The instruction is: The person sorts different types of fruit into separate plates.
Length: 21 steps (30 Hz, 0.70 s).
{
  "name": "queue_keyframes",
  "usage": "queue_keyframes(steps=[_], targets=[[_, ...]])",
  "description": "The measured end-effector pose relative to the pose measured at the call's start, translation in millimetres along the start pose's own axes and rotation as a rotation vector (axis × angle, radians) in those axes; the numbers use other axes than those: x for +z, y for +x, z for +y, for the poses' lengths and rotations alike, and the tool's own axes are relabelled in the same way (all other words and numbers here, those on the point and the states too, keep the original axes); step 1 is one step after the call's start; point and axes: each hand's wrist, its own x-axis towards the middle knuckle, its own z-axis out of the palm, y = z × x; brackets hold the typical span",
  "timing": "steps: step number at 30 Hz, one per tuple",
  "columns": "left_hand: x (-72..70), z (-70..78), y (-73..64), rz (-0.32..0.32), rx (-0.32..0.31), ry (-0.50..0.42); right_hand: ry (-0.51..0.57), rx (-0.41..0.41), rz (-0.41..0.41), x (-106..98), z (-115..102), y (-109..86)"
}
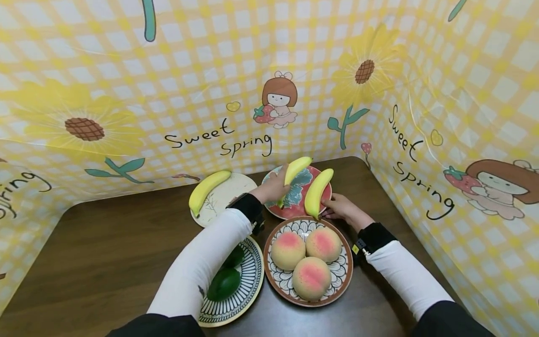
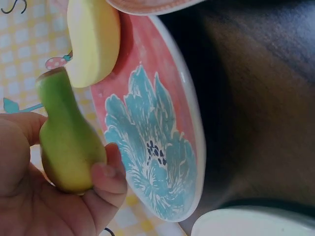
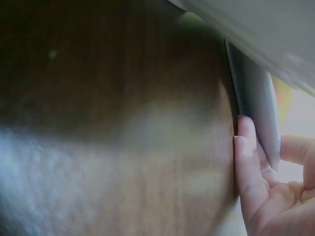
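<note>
My left hand (image 1: pixel 273 187) grips a banana (image 1: pixel 298 168) above the red plate (image 1: pixel 275 209) with a blue-green flower. In the left wrist view the greenish stem end of that banana (image 2: pixel 66 132) sticks out between thumb and fingers. Another banana (image 1: pixel 318 193) lies on the right side of the same plate. At that plate's right edge, my right hand (image 1: pixel 346 209) holds the rim. The right wrist view shows its fingers (image 3: pixel 247 160) along the plate's underside (image 3: pixel 258 98), with the thumb across the rim.
Nearer me stands a brown-rimmed plate (image 1: pixel 273 281) with three peaches (image 1: pixel 311 278). A striped plate (image 1: pixel 252 285) with green fruit (image 1: pixel 225 284) is partly hidden under my left arm. A cream plate (image 1: pixel 244 185) at the back left bears one banana (image 1: pixel 208 192). Yellow checked cloth (image 1: pixel 210 93) walls the table (image 1: pixel 105 248).
</note>
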Motion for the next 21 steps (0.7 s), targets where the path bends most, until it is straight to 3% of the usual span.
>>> queue_keyframes(steps=[11, 21], targets=[[10.5, -6.1, 17.8, -0.077, -0.066, -0.035, -0.019, -0.016, -0.001, 0.1, 1.0, 5.1], [25.0, -4.0, 34.1, -0.1, -0.029, 0.005, 0.029, -0.007, -0.003, -2.8, 4.1, 8.3]])
